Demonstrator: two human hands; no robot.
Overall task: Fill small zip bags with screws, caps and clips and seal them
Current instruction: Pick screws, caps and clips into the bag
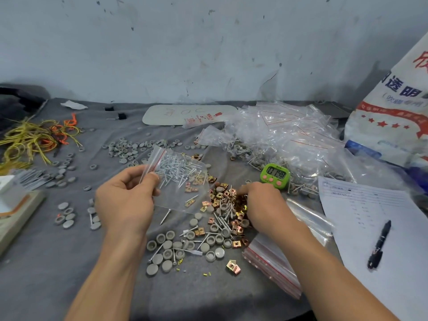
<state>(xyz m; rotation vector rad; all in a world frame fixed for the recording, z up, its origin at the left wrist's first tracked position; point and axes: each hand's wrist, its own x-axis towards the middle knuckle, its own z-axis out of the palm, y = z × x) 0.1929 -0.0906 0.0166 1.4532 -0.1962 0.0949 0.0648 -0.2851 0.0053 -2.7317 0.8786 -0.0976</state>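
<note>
Grey cloth-covered table [34,262] against a scuffed pale wall [208,42]; grey caps [166,249] and a green timer [275,174] lie on it. Left hand [125,200] pinches the red-striped mouth of a clear zip bag [183,193] holding screws [173,167], at centre, just above the cloth. Right hand [264,202] rests fingers-down on the copper clips [222,195]; fingertips hidden, so its grip cannot be told.

Our left hand [125,200] pinches an open zip bag [179,181] holding screws; our right hand [264,205] digs into the clips [228,200] mid-table.
</note>
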